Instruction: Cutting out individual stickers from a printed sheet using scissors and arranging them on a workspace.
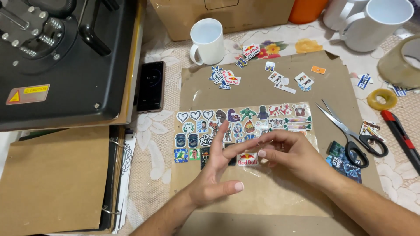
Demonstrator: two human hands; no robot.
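My left hand (pixel 215 175) hovers over the near part of a clear film sheet (pixel 280 183), fingers spread and pointing up, holding nothing. My right hand (pixel 292 153) comes in from the right, its fingertips meeting the left index finger above a small red and white sticker (pixel 247 160). Whether anything is pinched between them I cannot tell. Rows of small colourful cut-out stickers (pixel 245 122) lie on the film, which rests on a brown paper sheet (pixel 262 87).
Black-handled scissors (pixel 350 133) lie right of the film. Loose stickers (pixel 225 78), a white mug (pixel 207 41), two more mugs (pixel 372 22), tape rolls (pixel 382 98), a red cutter (pixel 400 137), a phone (pixel 151 86) and a black heat press (pixel 61 57) surround the paper. A binder (pixel 57 179) lies left.
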